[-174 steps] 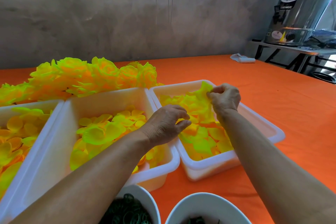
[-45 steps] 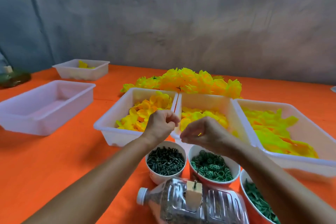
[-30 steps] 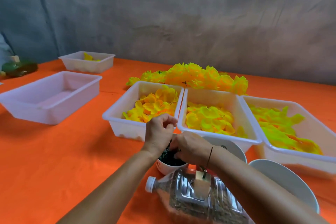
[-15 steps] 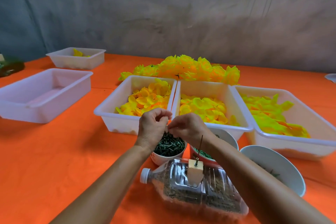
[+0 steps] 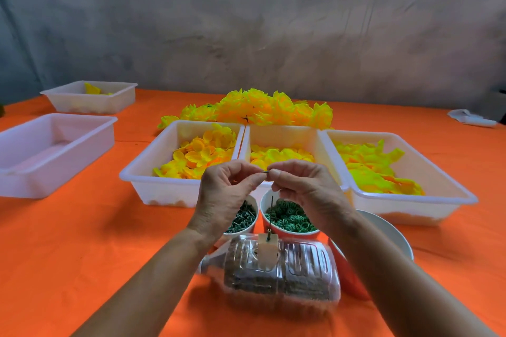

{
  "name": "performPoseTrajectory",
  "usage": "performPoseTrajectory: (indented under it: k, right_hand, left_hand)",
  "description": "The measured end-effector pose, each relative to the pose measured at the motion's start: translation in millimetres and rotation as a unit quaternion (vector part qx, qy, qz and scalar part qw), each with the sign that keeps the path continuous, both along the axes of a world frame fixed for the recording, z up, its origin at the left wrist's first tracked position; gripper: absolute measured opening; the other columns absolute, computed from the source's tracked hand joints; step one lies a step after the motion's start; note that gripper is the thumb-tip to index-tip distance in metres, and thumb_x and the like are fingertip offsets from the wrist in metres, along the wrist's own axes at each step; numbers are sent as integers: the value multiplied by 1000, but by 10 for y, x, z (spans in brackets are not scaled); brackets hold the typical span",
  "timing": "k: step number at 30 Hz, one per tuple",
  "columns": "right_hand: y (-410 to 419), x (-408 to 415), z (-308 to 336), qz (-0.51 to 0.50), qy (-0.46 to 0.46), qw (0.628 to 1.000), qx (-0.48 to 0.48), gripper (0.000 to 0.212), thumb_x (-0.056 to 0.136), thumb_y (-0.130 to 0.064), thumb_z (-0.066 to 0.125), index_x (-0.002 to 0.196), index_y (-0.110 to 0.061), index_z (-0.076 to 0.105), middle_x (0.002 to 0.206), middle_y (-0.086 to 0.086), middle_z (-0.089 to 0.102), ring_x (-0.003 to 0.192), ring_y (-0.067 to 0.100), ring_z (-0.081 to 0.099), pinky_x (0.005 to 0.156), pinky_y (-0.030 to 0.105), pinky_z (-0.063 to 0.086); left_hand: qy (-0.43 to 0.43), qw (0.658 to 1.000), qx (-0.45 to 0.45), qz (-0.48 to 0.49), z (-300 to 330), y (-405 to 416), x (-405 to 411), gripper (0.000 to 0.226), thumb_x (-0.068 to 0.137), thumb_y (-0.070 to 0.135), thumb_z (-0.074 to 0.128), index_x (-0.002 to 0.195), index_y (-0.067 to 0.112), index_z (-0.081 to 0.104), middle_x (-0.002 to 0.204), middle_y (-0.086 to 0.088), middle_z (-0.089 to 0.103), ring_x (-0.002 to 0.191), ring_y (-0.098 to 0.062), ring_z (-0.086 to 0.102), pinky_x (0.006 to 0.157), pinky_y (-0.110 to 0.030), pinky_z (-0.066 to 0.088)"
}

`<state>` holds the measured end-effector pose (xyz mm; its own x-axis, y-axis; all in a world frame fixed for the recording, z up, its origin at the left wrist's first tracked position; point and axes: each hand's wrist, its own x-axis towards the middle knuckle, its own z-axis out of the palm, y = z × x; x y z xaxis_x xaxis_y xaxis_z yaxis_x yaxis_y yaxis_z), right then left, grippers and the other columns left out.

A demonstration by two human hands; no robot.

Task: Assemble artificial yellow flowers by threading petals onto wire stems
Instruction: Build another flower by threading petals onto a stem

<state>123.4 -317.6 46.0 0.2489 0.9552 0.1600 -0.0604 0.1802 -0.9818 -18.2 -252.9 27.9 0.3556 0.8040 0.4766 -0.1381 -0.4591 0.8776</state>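
Left hand (image 5: pixel 227 194) and right hand (image 5: pixel 304 189) meet fingertip to fingertip above two cups, jointly pinching a small dark green piece (image 5: pixel 266 171), while a thin wire stem (image 5: pixel 271 213) stands upright just below them, apart from both, planted in a block on a lying plastic bottle (image 5: pixel 276 268).

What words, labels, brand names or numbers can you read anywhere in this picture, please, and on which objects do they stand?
None can be read.
The plastic bottle lying on its side carries a pale tag, but no print shows on it.
The white bins, the cups and the orange tablecloth bear no lettering.
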Motion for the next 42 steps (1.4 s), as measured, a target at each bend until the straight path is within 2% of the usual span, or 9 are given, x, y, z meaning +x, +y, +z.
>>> performPoseTrajectory:
  k: [4, 8, 11, 13, 20, 26, 29, 36, 42]
  right_hand:
    - [-153, -10, 86, 10, -12, 1000, 4, 12, 66, -18, 74, 76, -13, 71, 65, 3, 68, 59, 9, 60, 57, 20, 45]
    - [-235, -50, 206, -35, -169, 982, 73, 19, 75, 5, 71, 76, -15, 70, 66, -1, 69, 59, 4, 60, 56, 18, 47]
    - [-291, -75, 277, -70, -297, 945, 120, 14, 73, 5, 74, 76, -9, 73, 71, 5, 71, 64, 8, 63, 63, 26, 53]
    - [-324, -81, 287, -102, -346, 922, 140, 11, 73, 3, 76, 77, -8, 74, 66, -3, 69, 59, -2, 60, 59, 18, 50]
    - [-452, -126, 164, -84, -44, 992, 86, 17, 74, 4, 70, 75, -13, 72, 68, 2, 72, 62, 11, 68, 57, 19, 53]
    - [-458, -131, 119, -20, 215, 976, -3, 11, 57, -11, 73, 67, -12, 75, 73, 8, 72, 64, 14, 70, 54, 21, 54]
    - [-437, -185, 115, -2, 260, 965, -23, 9, 59, -11, 71, 67, -14, 75, 70, 5, 71, 61, 12, 68, 51, 20, 53]
    - [-419, -286, 98, -3, 281, 958, -53, 8, 61, -10, 69, 64, -15, 75, 69, 3, 70, 54, 8, 62, 46, 17, 47]
    - [-445, -346, 65, 1, 241, 969, -51, 13, 53, -13, 74, 66, -14, 75, 69, 4, 69, 53, 7, 60, 46, 17, 46]
  left_hand:
    - [-22, 999, 21, -33, 75, -97, -19, 5, 74, 24, 73, 70, 25, 70, 62, 7, 66, 59, -4, 59, 59, -15, 47]
    - [40, 996, 73, -25, 142, -130, -49, 17, 81, 8, 71, 72, 22, 68, 62, 7, 64, 59, -7, 57, 59, -19, 47]
    - [75, 986, 150, 9, 222, -175, -58, 18, 80, 7, 71, 71, 22, 66, 63, 7, 64, 57, -3, 56, 56, -16, 46]
    - [77, 983, 167, 19, 258, -204, -60, 18, 80, 8, 72, 71, 23, 66, 64, 8, 65, 58, -1, 57, 57, -16, 48]
    - [-19, 999, 26, -9, 179, -329, -117, 8, 78, 20, 69, 85, 20, 71, 73, 0, 71, 60, -6, 62, 60, -15, 49]
    - [-13, 1000, 4, 3, 68, -472, -249, 13, 74, 37, 75, 85, 30, 73, 74, -7, 70, 64, -18, 63, 59, -28, 54]
    - [-6, 1000, -2, 2, 40, -546, -242, 20, 68, 36, 79, 85, 30, 72, 72, -1, 71, 64, -21, 65, 64, -39, 56]
    - [-45, 999, -27, -1, 57, -613, -129, 19, 59, 41, 72, 70, 26, 73, 67, 1, 71, 61, -9, 65, 59, -19, 52]
    - [-99, 991, -93, -19, 43, -655, -97, 17, 55, 29, 74, 66, 16, 71, 66, -2, 72, 60, -9, 65, 56, -17, 50]
